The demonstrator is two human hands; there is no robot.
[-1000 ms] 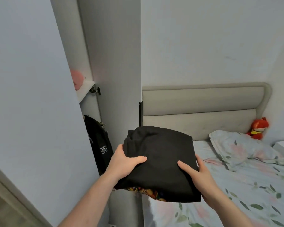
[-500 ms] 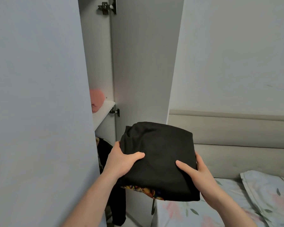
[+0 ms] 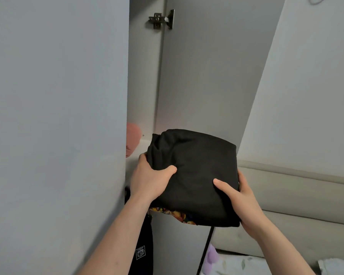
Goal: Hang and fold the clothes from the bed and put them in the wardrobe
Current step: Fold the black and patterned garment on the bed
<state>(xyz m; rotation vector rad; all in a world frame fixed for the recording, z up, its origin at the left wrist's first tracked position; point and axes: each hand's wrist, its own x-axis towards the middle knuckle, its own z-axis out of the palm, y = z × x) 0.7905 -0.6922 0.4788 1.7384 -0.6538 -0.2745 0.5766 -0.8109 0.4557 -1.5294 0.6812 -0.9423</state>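
Your left hand [image 3: 150, 180] and right hand [image 3: 239, 197] clamp a folded black stack [image 3: 195, 175] between them, thumbs on top, a patterned garment [image 3: 173, 212] peeking beneath, held at the open wardrobe [image 3: 147, 86].

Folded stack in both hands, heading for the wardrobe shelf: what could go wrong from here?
1. The gap beside the wardrobe door looks narrow; the black folded clothes could snag and unfold.
2. The patterned garment sticks out underneath and might slip, since the left hand and right hand grip only the edges.
3. The pink object already on the shelf may get shoved.
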